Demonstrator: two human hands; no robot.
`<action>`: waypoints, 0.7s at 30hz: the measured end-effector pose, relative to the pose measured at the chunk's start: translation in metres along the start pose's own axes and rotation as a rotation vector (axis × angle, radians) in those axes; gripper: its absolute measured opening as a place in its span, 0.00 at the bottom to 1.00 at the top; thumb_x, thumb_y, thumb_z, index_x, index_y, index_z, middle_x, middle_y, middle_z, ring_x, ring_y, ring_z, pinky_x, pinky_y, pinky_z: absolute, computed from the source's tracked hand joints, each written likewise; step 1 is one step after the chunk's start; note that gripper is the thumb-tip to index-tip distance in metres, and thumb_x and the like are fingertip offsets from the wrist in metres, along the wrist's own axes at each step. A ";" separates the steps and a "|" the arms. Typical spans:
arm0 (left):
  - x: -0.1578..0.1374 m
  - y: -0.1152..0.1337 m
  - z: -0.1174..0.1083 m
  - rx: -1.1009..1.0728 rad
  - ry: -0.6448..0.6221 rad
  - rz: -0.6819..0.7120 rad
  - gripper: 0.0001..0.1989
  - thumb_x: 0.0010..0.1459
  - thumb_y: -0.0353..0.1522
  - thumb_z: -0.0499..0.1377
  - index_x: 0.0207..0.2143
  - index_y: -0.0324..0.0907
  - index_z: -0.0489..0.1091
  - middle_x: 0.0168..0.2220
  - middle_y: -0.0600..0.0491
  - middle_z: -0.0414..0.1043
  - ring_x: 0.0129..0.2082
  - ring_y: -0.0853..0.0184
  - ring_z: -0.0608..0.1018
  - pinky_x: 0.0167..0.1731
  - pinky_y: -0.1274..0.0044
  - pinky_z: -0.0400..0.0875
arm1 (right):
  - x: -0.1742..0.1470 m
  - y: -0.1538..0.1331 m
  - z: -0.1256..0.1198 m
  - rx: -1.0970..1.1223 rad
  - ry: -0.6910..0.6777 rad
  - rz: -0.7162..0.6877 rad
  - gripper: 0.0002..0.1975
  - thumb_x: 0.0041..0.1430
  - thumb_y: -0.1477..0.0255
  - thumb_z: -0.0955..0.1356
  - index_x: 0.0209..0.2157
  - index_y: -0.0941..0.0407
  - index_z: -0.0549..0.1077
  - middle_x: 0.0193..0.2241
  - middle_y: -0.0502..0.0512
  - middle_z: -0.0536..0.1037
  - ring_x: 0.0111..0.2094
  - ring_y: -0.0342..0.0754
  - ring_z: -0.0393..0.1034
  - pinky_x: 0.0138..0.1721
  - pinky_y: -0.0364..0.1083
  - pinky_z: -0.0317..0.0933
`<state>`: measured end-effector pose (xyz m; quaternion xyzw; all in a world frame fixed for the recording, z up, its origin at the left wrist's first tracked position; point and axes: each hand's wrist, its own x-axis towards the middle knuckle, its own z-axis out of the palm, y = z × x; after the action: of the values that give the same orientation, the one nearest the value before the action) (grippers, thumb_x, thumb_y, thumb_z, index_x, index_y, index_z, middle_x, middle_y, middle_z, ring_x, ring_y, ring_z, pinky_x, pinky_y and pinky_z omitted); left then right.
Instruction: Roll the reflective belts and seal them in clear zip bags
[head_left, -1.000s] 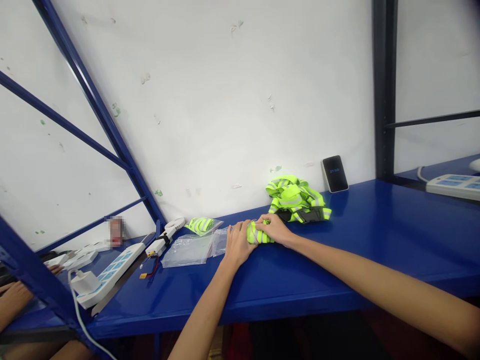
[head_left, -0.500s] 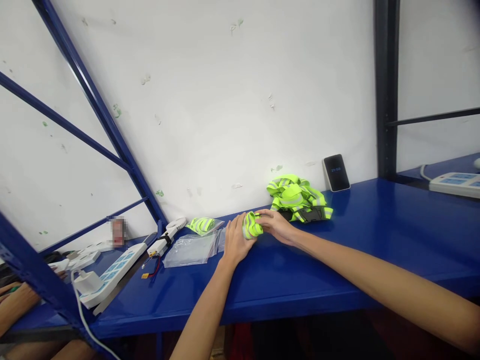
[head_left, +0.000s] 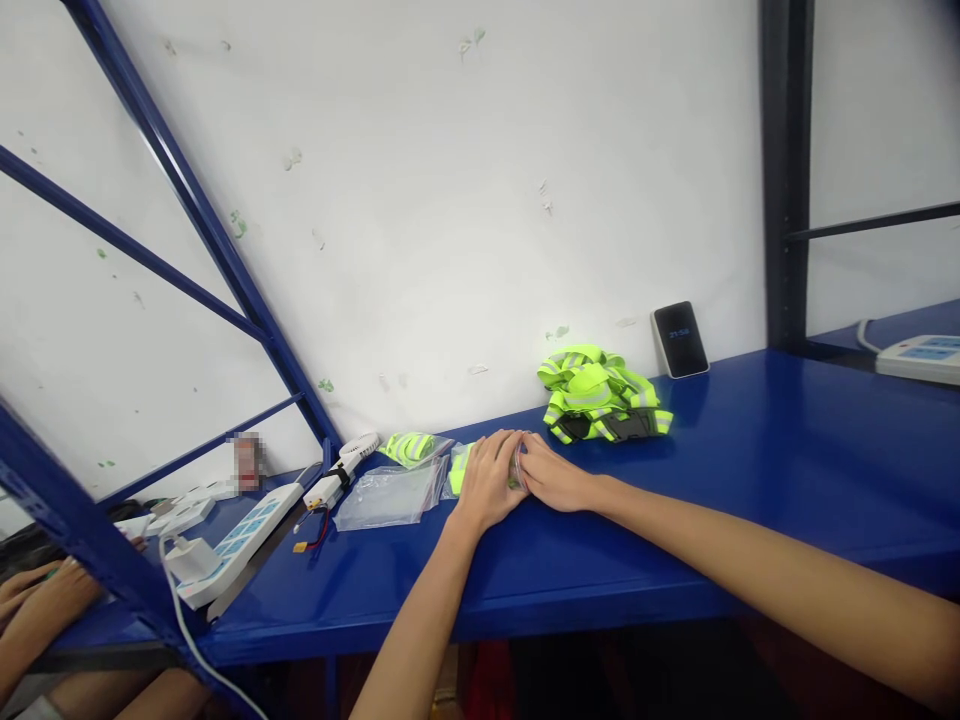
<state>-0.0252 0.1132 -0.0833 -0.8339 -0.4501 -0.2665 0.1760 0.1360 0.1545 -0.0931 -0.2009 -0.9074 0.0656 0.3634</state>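
My left hand (head_left: 489, 481) and my right hand (head_left: 553, 477) press together on a rolled neon-yellow reflective strap (head_left: 459, 467) lying on the blue shelf (head_left: 750, 470). The strap is mostly hidden under my fingers and sits at the mouth of a clear plastic bag (head_left: 384, 496). A heap of the same neon straps (head_left: 600, 396) lies just behind my right hand. Another bagged neon strap (head_left: 411, 447) rests to the left by the wall.
A dark phone (head_left: 679, 340) leans on the white wall. A small white fan (head_left: 341, 467), a white power strip (head_left: 232, 546) with a cable, and another strip (head_left: 919, 358) at far right lie on the shelving. Another person's hands (head_left: 37, 600) show at lower left.
My hands lifted the rolled strap, then lowered it leftward to the clear bag's mouth. Both hands now cover it almost completely.
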 end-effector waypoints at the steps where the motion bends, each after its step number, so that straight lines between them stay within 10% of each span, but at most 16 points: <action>1: 0.000 0.000 -0.001 0.006 -0.003 0.000 0.35 0.52 0.35 0.60 0.61 0.45 0.55 0.58 0.45 0.63 0.59 0.56 0.65 0.59 0.60 0.56 | 0.001 0.000 -0.002 -0.012 0.009 0.003 0.08 0.59 0.78 0.61 0.33 0.59 0.72 0.39 0.62 0.73 0.44 0.54 0.64 0.47 0.54 0.62; 9: -0.002 -0.004 -0.009 0.099 0.279 -0.150 0.32 0.52 0.41 0.62 0.57 0.42 0.59 0.53 0.40 0.62 0.54 0.52 0.67 0.52 0.60 0.63 | 0.008 0.014 -0.026 0.199 0.433 0.167 0.19 0.56 0.79 0.61 0.47 0.55 0.74 0.43 0.58 0.76 0.42 0.50 0.72 0.42 0.50 0.68; 14: -0.005 -0.015 -0.010 -0.026 0.362 -0.104 0.14 0.60 0.36 0.57 0.47 0.41 0.65 0.41 0.46 0.72 0.42 0.60 0.74 0.44 0.67 0.68 | 0.003 0.024 -0.027 0.173 0.304 0.069 0.35 0.52 0.79 0.64 0.63 0.52 0.58 0.62 0.58 0.60 0.62 0.54 0.55 0.61 0.57 0.52; 21: -0.004 -0.015 -0.012 -0.226 0.466 -0.116 0.12 0.66 0.33 0.49 0.40 0.44 0.72 0.44 0.49 0.76 0.46 0.65 0.75 0.49 0.69 0.67 | 0.009 0.010 -0.028 0.291 0.316 0.202 0.11 0.60 0.66 0.66 0.36 0.56 0.78 0.32 0.56 0.81 0.32 0.49 0.74 0.37 0.48 0.67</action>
<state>-0.0432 0.1119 -0.0753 -0.7371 -0.4120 -0.5095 0.1653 0.1530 0.1666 -0.0697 -0.2438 -0.7957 0.1994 0.5174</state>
